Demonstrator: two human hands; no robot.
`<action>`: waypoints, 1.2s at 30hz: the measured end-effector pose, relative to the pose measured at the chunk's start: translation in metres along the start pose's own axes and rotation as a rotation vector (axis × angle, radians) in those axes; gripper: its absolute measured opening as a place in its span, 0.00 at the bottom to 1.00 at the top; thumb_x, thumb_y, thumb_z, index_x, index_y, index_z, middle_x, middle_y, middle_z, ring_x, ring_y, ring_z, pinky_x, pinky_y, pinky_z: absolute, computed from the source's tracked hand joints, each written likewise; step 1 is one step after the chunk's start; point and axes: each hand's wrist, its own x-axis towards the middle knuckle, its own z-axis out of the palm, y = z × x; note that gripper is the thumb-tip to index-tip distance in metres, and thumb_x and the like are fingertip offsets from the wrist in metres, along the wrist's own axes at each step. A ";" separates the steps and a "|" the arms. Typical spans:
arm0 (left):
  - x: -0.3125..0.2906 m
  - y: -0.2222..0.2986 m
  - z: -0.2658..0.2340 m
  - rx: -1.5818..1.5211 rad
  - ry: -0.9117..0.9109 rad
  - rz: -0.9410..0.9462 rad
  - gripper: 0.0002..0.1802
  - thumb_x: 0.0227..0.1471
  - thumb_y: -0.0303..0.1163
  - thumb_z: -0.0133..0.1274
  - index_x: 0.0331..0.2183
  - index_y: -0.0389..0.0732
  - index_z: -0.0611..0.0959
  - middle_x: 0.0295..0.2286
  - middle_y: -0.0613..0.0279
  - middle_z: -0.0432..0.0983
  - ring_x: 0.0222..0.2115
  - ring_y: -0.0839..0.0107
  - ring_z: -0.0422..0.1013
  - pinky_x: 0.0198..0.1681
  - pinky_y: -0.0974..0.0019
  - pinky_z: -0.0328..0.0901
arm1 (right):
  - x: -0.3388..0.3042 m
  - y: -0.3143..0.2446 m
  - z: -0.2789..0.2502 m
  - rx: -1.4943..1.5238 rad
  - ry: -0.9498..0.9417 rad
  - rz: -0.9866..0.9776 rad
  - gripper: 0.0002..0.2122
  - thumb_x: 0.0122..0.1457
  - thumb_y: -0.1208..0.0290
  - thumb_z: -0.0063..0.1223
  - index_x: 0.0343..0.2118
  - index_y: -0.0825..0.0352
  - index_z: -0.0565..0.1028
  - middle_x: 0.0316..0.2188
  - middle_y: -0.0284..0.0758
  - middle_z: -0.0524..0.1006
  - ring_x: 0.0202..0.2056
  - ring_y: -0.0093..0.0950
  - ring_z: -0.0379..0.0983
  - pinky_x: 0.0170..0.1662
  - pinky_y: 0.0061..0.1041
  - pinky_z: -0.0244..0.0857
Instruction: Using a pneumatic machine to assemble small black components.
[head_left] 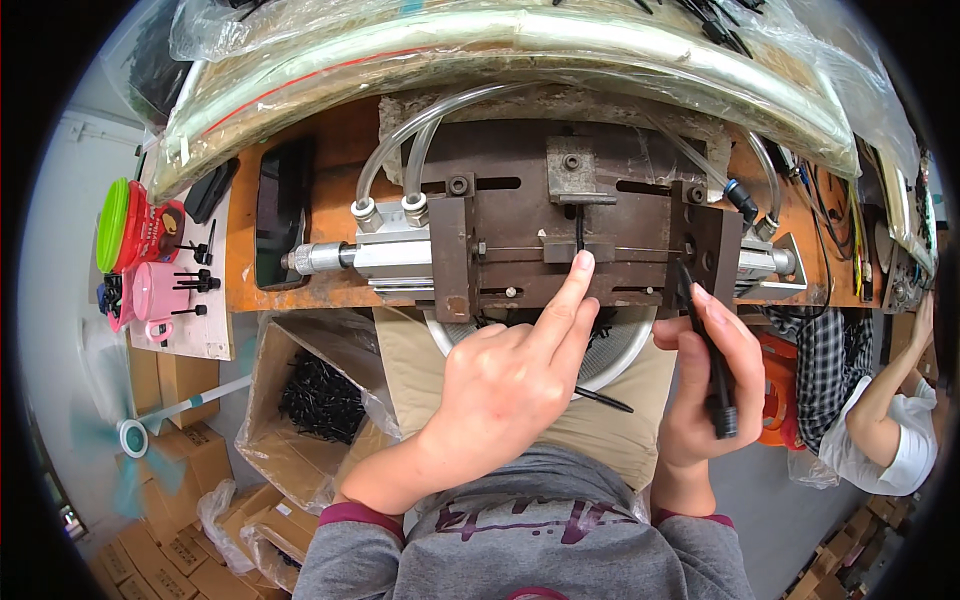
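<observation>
My left hand [510,365] reaches over the front of a dark metal fixture [515,225]. Its index fingertip touches the lower end of a thin black rod [580,228], upright in view at the fixture's small middle block [558,252]. The other fingers are curled, and a slim black stick [606,401] juts out from under that palm; the grip on it is hidden. In my right hand [690,400], a black pen-like tool [714,362] is pinched between thumb and fingers. Its narrow tip points at the fixture's right side, and its ridged end lies toward me.
Silver cylinders [392,265] with clear hoses flank the fixture. Below it, a round white-rimmed basket [637,352] rests at my lap. A carton [300,400] of black pieces stands left, beside a fan [133,438]. Pink cups [160,290] hold black parts. Another person [885,440] sits right.
</observation>
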 end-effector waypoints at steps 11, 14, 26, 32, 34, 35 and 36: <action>-0.002 -0.002 0.002 -0.025 0.001 -0.022 0.16 0.41 0.24 0.60 0.38 0.38 0.84 0.49 0.59 0.76 0.18 0.74 0.74 0.21 0.72 0.66 | -0.005 -0.004 0.007 0.501 0.134 0.278 0.10 0.63 0.80 0.47 0.46 0.76 0.71 0.51 0.56 0.70 0.43 0.44 0.77 0.46 0.36 0.75; 0.000 0.001 -0.002 -0.132 0.075 -0.024 0.17 0.40 0.28 0.64 0.37 0.37 0.83 0.45 0.57 0.78 0.22 0.72 0.76 0.21 0.72 0.68 | -0.008 -0.002 0.013 0.550 0.137 0.283 0.10 0.63 0.81 0.47 0.46 0.77 0.71 0.51 0.56 0.70 0.45 0.45 0.76 0.47 0.37 0.75; -0.015 0.014 -0.007 -0.338 0.250 0.056 0.21 0.37 0.25 0.68 0.39 0.36 0.83 0.33 0.56 0.79 0.25 0.67 0.77 0.25 0.68 0.72 | -0.010 -0.002 0.029 0.539 -0.010 0.253 0.11 0.64 0.81 0.44 0.47 0.79 0.71 0.52 0.56 0.70 0.47 0.43 0.76 0.51 0.35 0.72; -0.016 0.002 0.001 -0.147 0.115 -0.025 0.16 0.38 0.25 0.66 0.35 0.37 0.85 0.43 0.56 0.78 0.21 0.74 0.75 0.22 0.73 0.67 | -0.012 0.006 0.006 0.286 0.018 0.041 0.10 0.63 0.83 0.41 0.46 0.73 0.66 0.44 0.53 0.75 0.32 0.33 0.79 0.34 0.25 0.75; -0.015 0.000 0.007 -0.035 0.089 0.019 0.15 0.40 0.26 0.65 0.35 0.37 0.85 0.46 0.56 0.77 0.19 0.78 0.73 0.19 0.74 0.65 | -0.015 0.002 0.003 0.239 -0.005 0.007 0.09 0.62 0.84 0.41 0.45 0.71 0.66 0.42 0.51 0.75 0.29 0.30 0.78 0.31 0.22 0.73; -0.014 -0.002 0.011 0.001 0.116 0.038 0.14 0.42 0.28 0.63 0.35 0.37 0.85 0.48 0.57 0.76 0.16 0.81 0.70 0.18 0.75 0.61 | -0.014 0.000 0.002 0.216 -0.017 -0.009 0.09 0.62 0.84 0.42 0.45 0.71 0.66 0.41 0.50 0.76 0.28 0.29 0.77 0.30 0.21 0.72; -0.011 -0.003 0.010 0.033 0.095 0.047 0.13 0.42 0.28 0.63 0.34 0.37 0.85 0.48 0.57 0.76 0.15 0.81 0.70 0.18 0.75 0.62 | -0.013 -0.001 0.000 0.182 -0.022 -0.029 0.09 0.61 0.84 0.42 0.44 0.70 0.66 0.40 0.49 0.76 0.26 0.27 0.76 0.29 0.20 0.71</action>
